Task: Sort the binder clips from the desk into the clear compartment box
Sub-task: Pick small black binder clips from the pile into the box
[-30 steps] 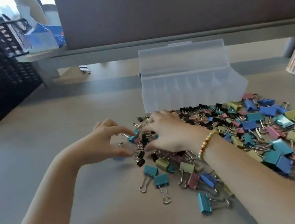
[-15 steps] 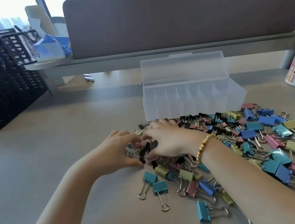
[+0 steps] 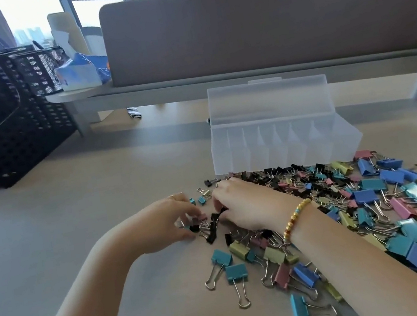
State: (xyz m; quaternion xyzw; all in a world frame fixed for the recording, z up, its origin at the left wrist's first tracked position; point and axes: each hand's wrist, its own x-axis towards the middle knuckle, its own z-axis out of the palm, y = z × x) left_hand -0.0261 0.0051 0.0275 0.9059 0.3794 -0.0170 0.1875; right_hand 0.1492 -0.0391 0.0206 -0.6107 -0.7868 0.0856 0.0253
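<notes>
Both hands, left (image 3: 167, 222) and right (image 3: 249, 206), pinched small black binder clips (image 3: 210, 228) before the clear compartment box (image 3: 283, 144).

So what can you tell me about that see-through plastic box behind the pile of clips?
The clear compartment box is frosted, translucent plastic, long and low. Its hinged lid stands open and upright at the back. Thin dividers split it into a row of narrow compartments, which look empty. It sits on the desk, just beyond the binder clips; neither hand touches it.

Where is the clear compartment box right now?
In the head view, the clear compartment box sits open on the desk, centre-right, just beyond the binder clips and in front of the grey divider panel.
</notes>
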